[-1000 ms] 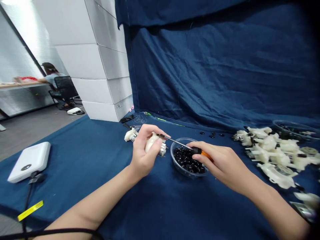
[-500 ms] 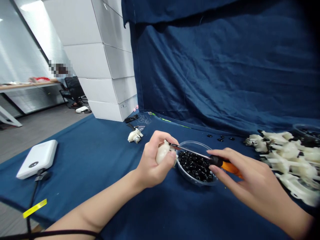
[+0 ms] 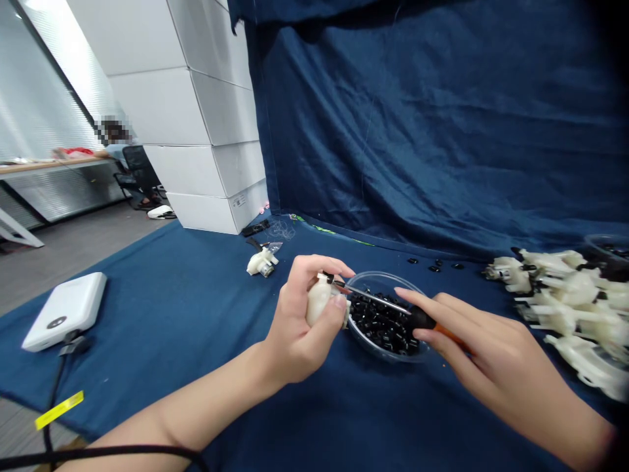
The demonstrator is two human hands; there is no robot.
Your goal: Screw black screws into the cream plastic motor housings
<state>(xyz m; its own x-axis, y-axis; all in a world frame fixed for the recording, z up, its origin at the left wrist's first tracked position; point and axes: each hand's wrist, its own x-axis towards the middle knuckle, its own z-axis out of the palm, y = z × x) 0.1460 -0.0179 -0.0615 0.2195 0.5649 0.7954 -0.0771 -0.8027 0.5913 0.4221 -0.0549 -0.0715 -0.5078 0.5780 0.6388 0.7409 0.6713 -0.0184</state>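
My left hand (image 3: 302, 321) is closed around a rounded cream plastic part (image 3: 318, 303), which has a small black piece (image 3: 326, 278) at its top. In my right hand (image 3: 484, 354) is a screwdriver (image 3: 378, 300) with an orange and black handle, gripped by the fingers. Its metal shaft points left, and the tip meets the black piece or lies right beside it; the exact contact is too small to tell. Below the shaft stands a clear round bowl (image 3: 381, 357) holding many small black pieces (image 3: 383, 328).
Cream plastic parts (image 3: 570, 295) are heaped at the right, near another clear bowl (image 3: 607, 242). A lone cream part (image 3: 262, 262) lies left of centre. White boxes (image 3: 196, 170) are stacked behind it. A white power bank (image 3: 66, 311) with a cable sits at left. A person sits in the background.
The screwdriver handle has turned somewhat in my right hand, whose index finger is now straighter and lifted. My left hand keeps its hold on the cream part. The view has shifted slightly.
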